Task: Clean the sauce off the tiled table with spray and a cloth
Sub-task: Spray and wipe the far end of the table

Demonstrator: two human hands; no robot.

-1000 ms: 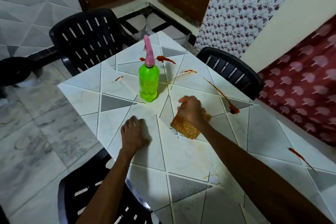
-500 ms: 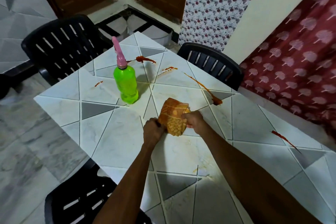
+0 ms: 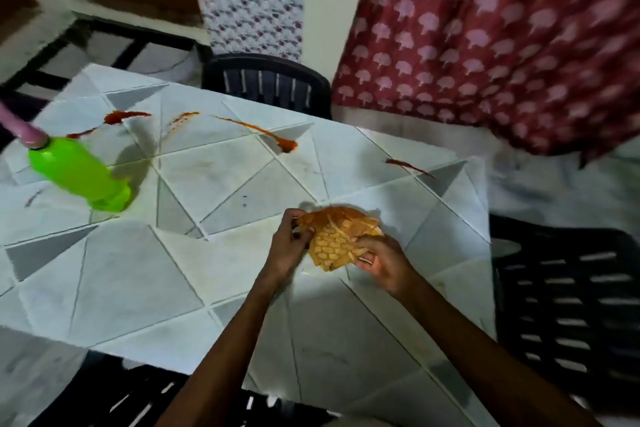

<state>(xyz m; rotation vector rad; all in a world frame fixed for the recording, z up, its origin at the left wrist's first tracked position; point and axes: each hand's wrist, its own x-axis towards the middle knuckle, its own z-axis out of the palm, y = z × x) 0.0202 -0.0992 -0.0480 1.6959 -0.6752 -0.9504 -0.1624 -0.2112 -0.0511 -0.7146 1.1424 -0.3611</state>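
An orange patterned cloth (image 3: 334, 239), stained with sauce, is held just above the white tiled table (image 3: 221, 274). My left hand (image 3: 289, 246) pinches its left edge and my right hand (image 3: 381, 258) grips its right side from below. The green spray bottle (image 3: 78, 172) with a pink nozzle stands at the table's left. Red sauce streaks lie along the far side: one smear (image 3: 121, 116) behind the bottle, a long streak (image 3: 263, 133) ending in a blob, and a short streak (image 3: 407, 165) near the right edge.
A black plastic chair (image 3: 266, 83) stands at the table's far side, another chair (image 3: 568, 305) at the right, and a third chair (image 3: 114, 395) at the near edge. A red patterned curtain (image 3: 502, 38) hangs at the back right.
The cloth was lifted off the table and my left hand came over to take hold of it. My view has swung right, so the bottle now sits at the far left.
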